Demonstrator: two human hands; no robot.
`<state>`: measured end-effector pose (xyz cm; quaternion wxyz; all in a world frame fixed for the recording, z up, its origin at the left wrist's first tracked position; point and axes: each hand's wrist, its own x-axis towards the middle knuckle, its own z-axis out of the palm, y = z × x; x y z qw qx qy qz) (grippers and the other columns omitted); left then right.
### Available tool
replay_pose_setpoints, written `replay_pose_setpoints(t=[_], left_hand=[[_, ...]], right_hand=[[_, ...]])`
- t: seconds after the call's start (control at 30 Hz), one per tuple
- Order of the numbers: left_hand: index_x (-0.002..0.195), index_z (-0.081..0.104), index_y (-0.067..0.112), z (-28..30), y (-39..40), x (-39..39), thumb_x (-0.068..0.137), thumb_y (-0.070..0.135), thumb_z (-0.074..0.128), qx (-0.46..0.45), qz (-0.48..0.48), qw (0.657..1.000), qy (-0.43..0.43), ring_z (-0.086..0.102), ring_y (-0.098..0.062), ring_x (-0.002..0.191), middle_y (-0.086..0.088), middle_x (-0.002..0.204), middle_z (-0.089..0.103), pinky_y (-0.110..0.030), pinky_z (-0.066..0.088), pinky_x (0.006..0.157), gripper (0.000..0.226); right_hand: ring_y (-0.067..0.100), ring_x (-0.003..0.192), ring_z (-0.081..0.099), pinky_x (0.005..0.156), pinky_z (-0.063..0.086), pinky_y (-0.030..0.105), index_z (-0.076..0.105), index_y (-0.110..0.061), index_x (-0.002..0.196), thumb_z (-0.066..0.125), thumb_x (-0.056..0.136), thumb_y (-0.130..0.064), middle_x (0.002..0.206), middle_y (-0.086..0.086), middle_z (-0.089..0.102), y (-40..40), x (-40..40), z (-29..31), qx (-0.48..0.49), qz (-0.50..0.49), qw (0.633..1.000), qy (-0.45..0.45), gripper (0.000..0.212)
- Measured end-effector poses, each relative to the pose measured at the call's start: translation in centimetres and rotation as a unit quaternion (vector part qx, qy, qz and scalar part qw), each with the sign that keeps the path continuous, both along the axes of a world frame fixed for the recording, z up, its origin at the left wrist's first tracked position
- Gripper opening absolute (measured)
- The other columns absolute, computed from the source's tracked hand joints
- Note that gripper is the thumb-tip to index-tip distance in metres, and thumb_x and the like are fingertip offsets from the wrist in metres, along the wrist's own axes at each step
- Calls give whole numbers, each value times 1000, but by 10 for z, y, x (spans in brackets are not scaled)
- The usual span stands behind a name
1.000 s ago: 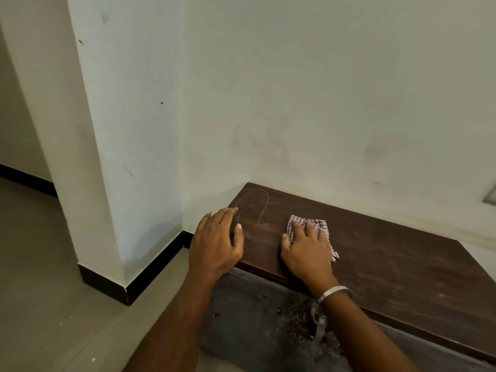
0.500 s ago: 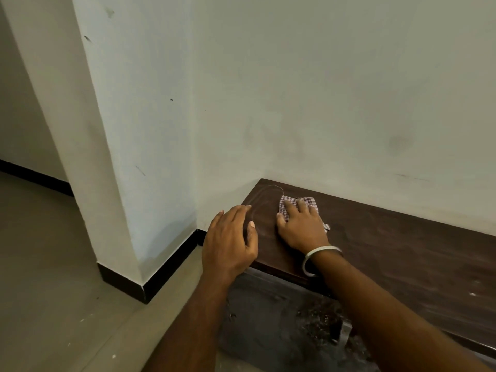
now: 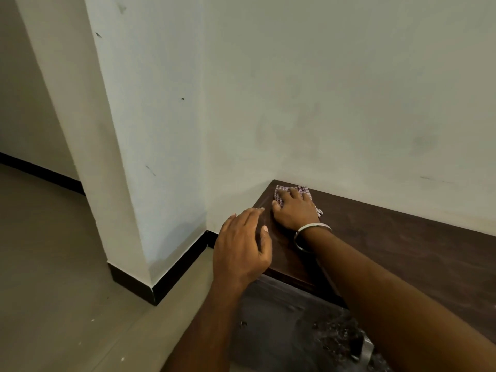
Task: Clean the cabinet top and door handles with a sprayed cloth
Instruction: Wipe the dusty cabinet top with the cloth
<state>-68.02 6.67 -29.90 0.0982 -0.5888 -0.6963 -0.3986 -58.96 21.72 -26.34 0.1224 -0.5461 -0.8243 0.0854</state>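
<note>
A dark brown wooden cabinet top [image 3: 389, 245] runs along the white wall from the corner toward the right. My right hand [image 3: 295, 210], with a metal bangle on the wrist, presses flat on a small pink-checked cloth [image 3: 281, 189] at the top's far left corner, close to the wall. My left hand [image 3: 241, 245] rests with spread fingers on the top's near left edge and holds nothing. Below the top, the grey cabinet front [image 3: 276, 318] shows, and a metal door handle [image 3: 366, 347] peeks out beside my right forearm.
A white pillar [image 3: 139, 135] with a black skirting [image 3: 171, 277] stands just left of the cabinet. Beige tiled floor [image 3: 53, 277] spreads to the left and front. The white wall [image 3: 349, 89] backs the cabinet closely.
My right hand has slid the cloth away from the front edge to the far left corner by the wall. My left hand has stayed on the near left edge.
</note>
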Motion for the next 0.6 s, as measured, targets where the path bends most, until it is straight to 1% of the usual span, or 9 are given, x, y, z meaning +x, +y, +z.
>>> replay_pose_setpoints(t=[0.07,0.13,0.23,0.33,0.47,0.6], left_hand=[[131,53,21,1,0,-1,92,37,36,5,-5,1000,-1,53,-11,120,5,131,58,-34,38,110,46],[132,52,22,1,0,-1,92,38,36,3,-10,1000,-5,53,-10,119,5,131,58,-35,40,107,46],[133,51,23,0,0,-1,92,39,35,0,-10,1000,-11,53,-9,120,6,132,58,-36,41,107,47],[133,51,24,-1,0,0,92,40,35,4,-13,1000,-15,53,-9,120,7,132,57,-34,43,105,47],[134,50,25,-1,1,0,92,40,35,3,-12,1000,-13,53,-8,120,8,133,57,-32,44,103,47],[134,50,26,-2,0,0,92,40,36,7,-13,1000,-9,52,-6,121,10,133,56,-29,44,103,46]], right_hand=[[33,147,17,122,11,44,29,-27,150,33,95,-47,160,7,21,11,3,-1,0,18,1000,1,59],[31,147,18,121,12,45,29,-27,149,33,93,-48,160,8,23,24,19,-3,3,15,1000,-2,60],[31,147,17,122,11,44,29,-27,150,32,93,-49,160,8,21,43,54,-3,-1,-29,1000,-9,60],[32,146,18,121,15,46,29,-29,149,33,92,-50,160,6,21,52,72,-2,-4,-61,998,-9,61],[32,145,21,120,15,41,31,-28,149,37,94,-46,159,6,23,51,54,0,11,-58,998,-5,59],[29,147,17,122,10,39,29,-27,150,37,94,-44,160,5,21,54,19,3,-8,6,1000,-2,59]])
